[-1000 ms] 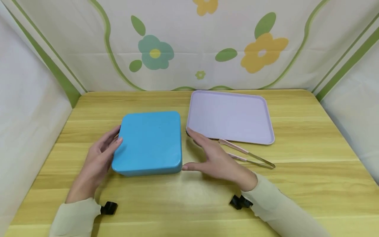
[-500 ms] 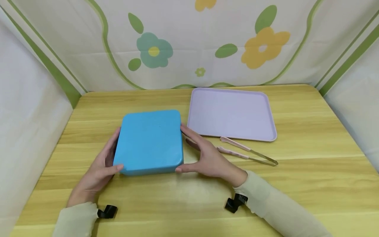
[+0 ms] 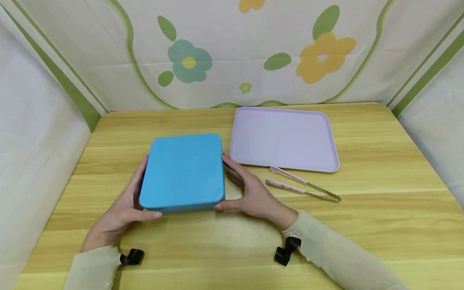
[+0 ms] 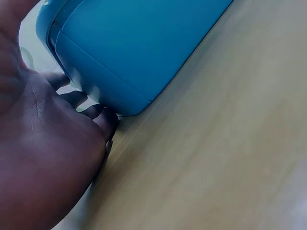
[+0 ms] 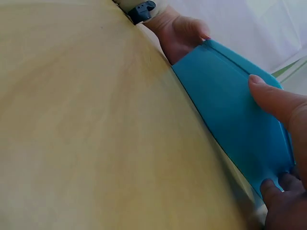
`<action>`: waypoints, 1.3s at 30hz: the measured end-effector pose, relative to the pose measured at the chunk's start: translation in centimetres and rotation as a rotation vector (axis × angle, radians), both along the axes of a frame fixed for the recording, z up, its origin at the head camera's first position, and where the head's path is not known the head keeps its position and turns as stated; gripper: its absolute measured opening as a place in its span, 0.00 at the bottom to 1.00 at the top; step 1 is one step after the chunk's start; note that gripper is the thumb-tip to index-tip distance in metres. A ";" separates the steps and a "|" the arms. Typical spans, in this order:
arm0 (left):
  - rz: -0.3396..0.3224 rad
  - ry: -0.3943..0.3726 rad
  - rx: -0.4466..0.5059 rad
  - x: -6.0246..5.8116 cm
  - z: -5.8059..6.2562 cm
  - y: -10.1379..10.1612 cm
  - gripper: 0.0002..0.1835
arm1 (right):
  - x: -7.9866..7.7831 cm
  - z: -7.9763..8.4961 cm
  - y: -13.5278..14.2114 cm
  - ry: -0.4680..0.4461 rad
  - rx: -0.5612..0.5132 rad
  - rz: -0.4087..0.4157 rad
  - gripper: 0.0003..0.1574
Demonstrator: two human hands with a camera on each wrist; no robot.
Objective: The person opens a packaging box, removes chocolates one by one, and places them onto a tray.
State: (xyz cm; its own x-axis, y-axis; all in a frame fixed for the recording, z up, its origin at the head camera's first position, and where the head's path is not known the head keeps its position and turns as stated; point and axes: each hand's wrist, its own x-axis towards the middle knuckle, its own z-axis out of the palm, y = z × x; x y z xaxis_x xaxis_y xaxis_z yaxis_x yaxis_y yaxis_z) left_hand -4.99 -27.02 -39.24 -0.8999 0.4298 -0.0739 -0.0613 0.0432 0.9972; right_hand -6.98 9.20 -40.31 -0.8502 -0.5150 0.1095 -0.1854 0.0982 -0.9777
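Note:
A square blue box [image 3: 183, 171] with rounded corners rests on the wooden table, a seam under its lid showing in the left wrist view. Its inside is hidden. My left hand [image 3: 121, 209] holds the left side, thumb along the front edge and fingers [image 4: 91, 108] against the side wall. On the opposite side my right hand [image 3: 255, 195] grips the box, its thumb at the front right corner and its other fingers along the right wall. The right wrist view shows both hands at the box's two ends, the right thumb [image 5: 268, 93] lying on the front face.
A flat lilac tray [image 3: 284, 139] lies behind and to the right of the box. Tongs with pink handles [image 3: 290, 175] and metal arms lie in front of the tray, right of my right hand. A floral cloth [image 3: 224, 52] hangs behind the table.
My right hand has moved left and come to grip the box. My left thumb has slid from the lid's left edge round to the front. Tray and tongs stay put.

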 end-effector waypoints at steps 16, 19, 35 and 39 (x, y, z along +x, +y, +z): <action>0.069 0.043 -0.020 -0.3 0.1 0.1 0.77 | -0.3 -0.3 -0.1 0.066 0.021 -0.020 0.78; 0.065 0.052 -0.022 -0.4 0.0 0.1 0.76 | -0.3 -0.2 -0.1 0.086 0.043 -0.020 0.78; 0.052 0.041 -0.039 0.2 0.0 0.1 0.75 | 0.4 -0.5 -0.1 0.102 0.054 -0.004 0.76; 0.061 0.039 -0.036 0.2 0.1 0.1 0.75 | 0.4 -0.4 -0.1 0.114 0.069 -0.009 0.76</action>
State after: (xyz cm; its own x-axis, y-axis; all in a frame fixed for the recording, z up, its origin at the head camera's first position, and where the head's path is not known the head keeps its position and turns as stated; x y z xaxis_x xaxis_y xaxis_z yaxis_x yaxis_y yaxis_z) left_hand -4.80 -26.88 -39.17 -0.9268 0.3718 -0.0524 -0.0256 0.0764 0.9967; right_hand -6.59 9.13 -40.70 -0.8388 -0.5172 0.1702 -0.2938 0.1666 -0.9413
